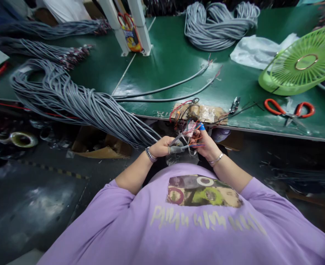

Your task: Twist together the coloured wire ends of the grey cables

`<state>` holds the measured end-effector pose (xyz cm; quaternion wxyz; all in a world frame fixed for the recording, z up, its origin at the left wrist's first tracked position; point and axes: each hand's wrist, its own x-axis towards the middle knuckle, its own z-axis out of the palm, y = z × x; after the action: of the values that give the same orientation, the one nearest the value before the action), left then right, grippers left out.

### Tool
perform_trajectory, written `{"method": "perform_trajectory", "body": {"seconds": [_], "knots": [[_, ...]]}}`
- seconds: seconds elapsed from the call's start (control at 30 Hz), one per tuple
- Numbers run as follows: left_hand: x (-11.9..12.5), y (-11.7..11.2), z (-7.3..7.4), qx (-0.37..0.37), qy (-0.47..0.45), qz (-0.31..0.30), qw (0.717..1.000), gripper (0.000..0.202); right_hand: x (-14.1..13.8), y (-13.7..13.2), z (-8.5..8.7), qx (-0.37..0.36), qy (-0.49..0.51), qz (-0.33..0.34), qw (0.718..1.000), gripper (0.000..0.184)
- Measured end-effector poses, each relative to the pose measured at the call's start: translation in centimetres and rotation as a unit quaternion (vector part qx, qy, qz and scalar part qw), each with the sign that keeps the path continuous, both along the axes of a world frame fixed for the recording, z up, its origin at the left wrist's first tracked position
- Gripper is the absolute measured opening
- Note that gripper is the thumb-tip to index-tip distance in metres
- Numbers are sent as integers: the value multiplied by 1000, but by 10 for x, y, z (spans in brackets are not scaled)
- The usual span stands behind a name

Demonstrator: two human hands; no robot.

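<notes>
Gripping the grey cable [176,149], the left hand [161,147] seems to steady its end for the right hand [206,143], which pinches the coloured wires [198,145] just beside; red-handled scissors [290,117] lie beyond the right hand

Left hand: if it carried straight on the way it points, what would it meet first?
Beyond the grey cable it holds, the left hand would probably meet the right hand, among loose coloured wires, though depth is unclear from this view.
</notes>
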<state>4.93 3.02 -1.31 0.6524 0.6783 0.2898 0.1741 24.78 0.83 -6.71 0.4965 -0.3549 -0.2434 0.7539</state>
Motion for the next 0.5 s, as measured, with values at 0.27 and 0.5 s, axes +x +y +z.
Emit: {"method": "perform_trajectory", "body": {"seconds": [0.27, 0.5], "knots": [[-28, -26, 2, -21, 19, -20, 999, 43, 15, -29, -16, -11, -38, -53, 998, 49], [-30, -36, -3, -28, -24, 161, 986, 53, 23, -75, 20, 281, -317, -132, 896, 26]]}}
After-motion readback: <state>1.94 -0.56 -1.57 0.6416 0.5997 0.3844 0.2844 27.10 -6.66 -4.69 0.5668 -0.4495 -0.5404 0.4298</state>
